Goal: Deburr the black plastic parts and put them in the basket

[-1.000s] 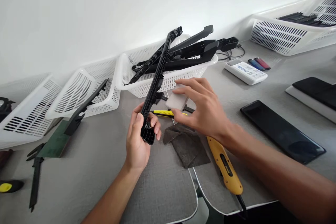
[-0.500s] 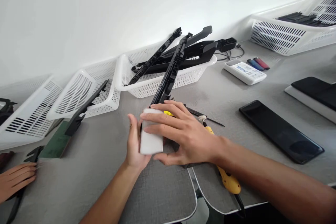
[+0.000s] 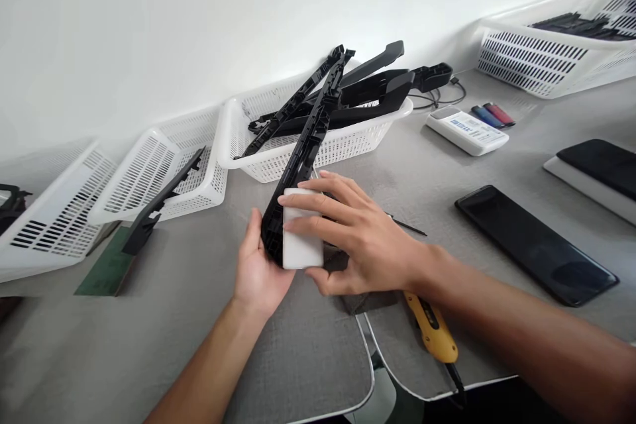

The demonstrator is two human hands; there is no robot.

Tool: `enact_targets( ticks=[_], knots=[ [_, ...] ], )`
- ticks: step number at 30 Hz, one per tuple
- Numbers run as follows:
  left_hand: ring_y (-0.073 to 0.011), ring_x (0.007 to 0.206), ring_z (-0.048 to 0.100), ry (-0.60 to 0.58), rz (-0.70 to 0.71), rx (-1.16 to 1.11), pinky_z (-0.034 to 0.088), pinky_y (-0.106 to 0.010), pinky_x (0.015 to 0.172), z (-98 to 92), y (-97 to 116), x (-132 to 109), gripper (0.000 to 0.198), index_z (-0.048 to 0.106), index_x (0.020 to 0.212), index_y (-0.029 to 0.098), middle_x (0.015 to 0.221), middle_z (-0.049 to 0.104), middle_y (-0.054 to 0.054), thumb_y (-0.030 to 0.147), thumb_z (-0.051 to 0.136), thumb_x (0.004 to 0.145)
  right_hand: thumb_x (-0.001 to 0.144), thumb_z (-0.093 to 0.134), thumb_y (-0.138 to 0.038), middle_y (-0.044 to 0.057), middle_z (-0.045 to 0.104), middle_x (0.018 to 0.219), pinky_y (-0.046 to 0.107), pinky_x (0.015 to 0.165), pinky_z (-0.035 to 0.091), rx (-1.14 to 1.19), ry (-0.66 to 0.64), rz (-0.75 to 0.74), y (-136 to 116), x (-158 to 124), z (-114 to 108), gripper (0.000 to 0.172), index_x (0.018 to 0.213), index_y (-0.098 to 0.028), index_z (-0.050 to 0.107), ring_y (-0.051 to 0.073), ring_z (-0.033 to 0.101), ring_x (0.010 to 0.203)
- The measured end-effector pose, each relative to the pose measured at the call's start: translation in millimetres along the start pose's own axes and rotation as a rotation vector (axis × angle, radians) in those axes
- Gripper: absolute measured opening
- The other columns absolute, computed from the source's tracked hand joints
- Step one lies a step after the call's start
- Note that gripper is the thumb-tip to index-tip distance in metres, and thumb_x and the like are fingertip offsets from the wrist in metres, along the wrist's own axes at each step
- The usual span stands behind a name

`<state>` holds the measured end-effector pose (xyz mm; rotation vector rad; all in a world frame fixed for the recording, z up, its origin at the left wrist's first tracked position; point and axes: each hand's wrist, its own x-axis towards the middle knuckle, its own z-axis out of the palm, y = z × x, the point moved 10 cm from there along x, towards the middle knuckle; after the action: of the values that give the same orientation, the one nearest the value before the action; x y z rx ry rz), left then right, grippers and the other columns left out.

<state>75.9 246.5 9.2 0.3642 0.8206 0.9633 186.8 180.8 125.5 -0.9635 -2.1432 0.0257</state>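
My left hand (image 3: 262,271) is closed round the lower end of a long, ribbed black plastic trim piece (image 3: 293,175). The trim slants up and away, its far end over a white basket (image 3: 338,158) holding similar black parts. In my right hand (image 3: 365,235) is a white sponge block (image 3: 302,245), with the fingers over its top and the thumb at its lower edge. The sponge lies against the right side of the trim's near end and hides part of it. A yellow corded hand tool (image 3: 433,331) rests on the table below my right wrist.
On the right are a black phone (image 3: 536,245), a white box-shaped device (image 3: 467,130), two lighters (image 3: 491,115) and a black-and-white object (image 3: 596,172). More white baskets (image 3: 159,172) line the wall. A black part leans on a green board (image 3: 104,265). A gap (image 3: 370,344) splits the table edge.
My right hand and the sponge have shifted right and slightly up, uncovering the trim's near end. Another person's hand and the black part by it have left the view at the left.
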Motion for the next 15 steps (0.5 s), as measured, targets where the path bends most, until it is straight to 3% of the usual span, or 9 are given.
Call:
enact_targets(
  ticks=[3, 6, 11, 15],
  knots=[
    [-0.0294, 0.097, 0.079, -0.059, -0.087, 0.097, 0.066, -0.037, 0.077, -0.3, -3.9, -0.6, 0.042, 0.078, 0.103, 0.019, 0.095, 0.082, -0.008, 0.058, 0.062, 0.102, 0.088, 0.066, -0.033, 0.010, 0.067, 0.153, 0.058, 0.126, 0.041, 0.047, -0.046, -0.063, -10.2, -0.3, 7.7, 0.039, 0.125, -0.021, 0.072, 0.033, 0.056, 0.142],
    [-0.0283, 0.088, 0.079, -0.087, -0.127, 0.159, 0.065, -0.038, 0.074, -4.4, -7.8, -1.0, 0.044, 0.077, 0.102, 0.018, 0.089, 0.079, -0.008, 0.061, 0.069, 0.097, 0.095, 0.066, -0.039, 0.010, 0.067, 0.153, 0.054, 0.125, 0.044, 0.064, -0.056, -0.108, -16.8, -1.3, 12.8, 0.037, 0.126, -0.021, 0.072, 0.031, 0.056, 0.142],
    [-0.0215, 0.089, 0.075, -0.090, 0.020, 0.087, 0.062, -0.034, 0.078, 6.4, -7.2, -5.1, 0.025, 0.076, 0.114, 0.022, 0.103, 0.079, -0.005, 0.041, 0.064, 0.103, 0.099, 0.071, -0.052, 0.015, 0.064, 0.157, 0.059, 0.123, 0.045, -0.043, 0.108, 0.090, 12.7, -2.4, -6.0, 0.048, 0.134, -0.018, 0.068, 0.035, 0.054, 0.146],
    [-0.0251, 0.096, 0.072, -0.220, 0.033, 0.173, 0.060, -0.036, 0.075, 27.4, -13.9, -16.4, 0.041, 0.067, 0.139, 0.022, 0.110, 0.077, -0.009, 0.046, 0.054, 0.108, 0.094, 0.077, -0.043, 0.015, 0.066, 0.154, 0.060, 0.115, 0.051, -0.105, 0.220, 0.241, 31.6, -7.9, -19.4, 0.046, 0.131, -0.017, 0.069, 0.039, 0.057, 0.137]
  ],
)
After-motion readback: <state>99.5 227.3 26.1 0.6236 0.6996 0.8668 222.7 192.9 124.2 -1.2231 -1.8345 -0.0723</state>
